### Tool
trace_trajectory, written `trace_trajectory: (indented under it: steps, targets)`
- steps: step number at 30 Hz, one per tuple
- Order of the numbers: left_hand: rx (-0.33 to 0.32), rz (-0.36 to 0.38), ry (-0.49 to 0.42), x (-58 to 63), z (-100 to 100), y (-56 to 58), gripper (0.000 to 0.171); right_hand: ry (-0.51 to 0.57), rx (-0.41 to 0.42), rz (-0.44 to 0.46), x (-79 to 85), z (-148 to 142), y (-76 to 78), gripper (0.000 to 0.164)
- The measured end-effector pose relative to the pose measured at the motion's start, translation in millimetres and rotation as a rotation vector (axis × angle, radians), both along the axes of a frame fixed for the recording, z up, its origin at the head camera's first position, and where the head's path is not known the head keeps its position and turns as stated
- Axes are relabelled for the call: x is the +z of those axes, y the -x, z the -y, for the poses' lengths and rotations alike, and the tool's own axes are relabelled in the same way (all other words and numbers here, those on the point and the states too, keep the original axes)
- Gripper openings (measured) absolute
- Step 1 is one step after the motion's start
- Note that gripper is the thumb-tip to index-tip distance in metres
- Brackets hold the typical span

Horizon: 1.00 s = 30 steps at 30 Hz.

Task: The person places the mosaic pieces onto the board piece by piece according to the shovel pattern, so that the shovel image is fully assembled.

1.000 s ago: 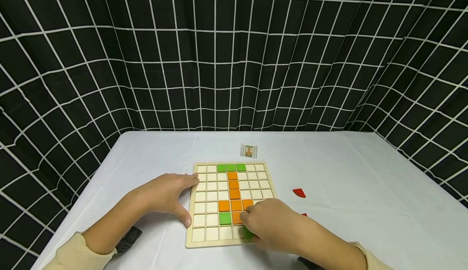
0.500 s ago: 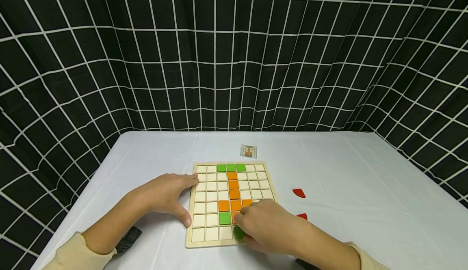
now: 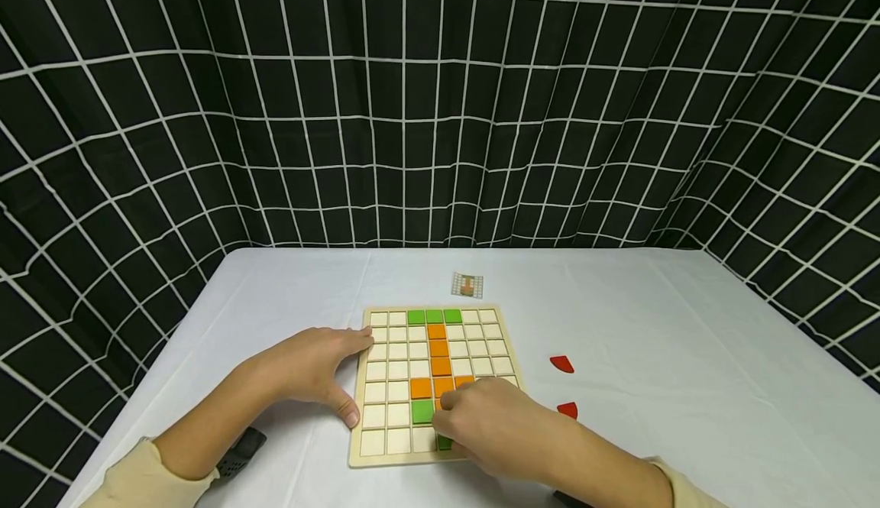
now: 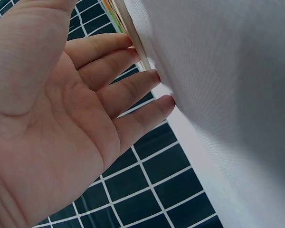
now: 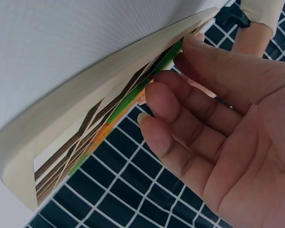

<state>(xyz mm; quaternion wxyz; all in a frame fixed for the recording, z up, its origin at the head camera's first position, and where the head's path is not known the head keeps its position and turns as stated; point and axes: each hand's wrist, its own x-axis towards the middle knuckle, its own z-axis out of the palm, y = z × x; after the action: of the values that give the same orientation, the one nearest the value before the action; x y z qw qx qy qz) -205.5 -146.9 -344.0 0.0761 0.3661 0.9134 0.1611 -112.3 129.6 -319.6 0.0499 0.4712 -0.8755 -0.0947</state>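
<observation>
A wooden grid board [image 3: 402, 461] with cream squares lies on the table. On it, orange tiles [image 3: 439, 348] form a column that widens below, and a row of green tiles [image 3: 435, 316] tops it. Another green tile [image 3: 422, 412] sits lower left. My left hand [image 3: 312, 363] rests at the board's left edge, thumb and fingers spread. In the left wrist view its fingertips meet the tabletop beside the rim. Over the bottom row, my right hand [image 3: 498, 428] pinches a green tile [image 5: 173, 53] between thumb and fingers; part of the lower right board is hidden under this hand.
Two red curved-edge pieces [image 3: 561, 364] lie right of the board. Behind it is a small pattern card [image 3: 467, 285] showing a similar grid. White cloth [image 3: 653, 340] covers the table, and a black curtain with white grid lines [image 3: 440, 88] stands around it.
My right hand has slid left along the bottom row with the green tile, uncovering the nearer red piece. The left hand has stayed in place.
</observation>
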Motion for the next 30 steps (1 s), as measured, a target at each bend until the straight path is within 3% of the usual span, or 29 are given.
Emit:
trace_trajectory:
  steps: [3,6,10,13,16,18,23,28,30]
  targets:
    - [0.005,0.005,0.002,-0.8,0,0.0,0.115,-0.018,-0.011,0.019,1.5,-1,-0.6,0.022]
    - [0.005,0.0,0.004,-1.4,1,0.3,0.115,-0.017,-0.061,0.125,7.4,-5,0.3,0.024]
    - [0.006,-0.006,0.006,-1.4,1,0.5,0.114,0.043,-0.12,0.244,18.2,-16,5.6,0.03]
    - [0.006,-0.001,0.006,-1.1,0,0.3,0.115,0.094,-0.167,0.28,25.2,-29,12.4,0.028]
    - [0.006,0.004,0.003,-0.9,0,0.1,0.115,0.11,-0.294,0.327,31.1,-44,21.8,0.016]
    - [0.008,0.005,-0.002,-0.6,1,-0.1,0.116,0.105,-0.424,0.37,33.7,-55,30.0,0.009]
    - [0.005,0.007,-0.011,-2.2,1,-1.2,0.115,0.079,-0.679,0.403,33.7,-90,52.1,0.013]
    - [-0.001,-0.006,-0.01,-3.6,1,-0.7,0.116,0.044,-0.784,0.395,26.5,-120,67.8,0.018]
    - [0.001,-0.011,-0.011,-3.1,1,-0.5,0.116,0.041,-0.79,0.393,23.2,-125,71.9,0.018]
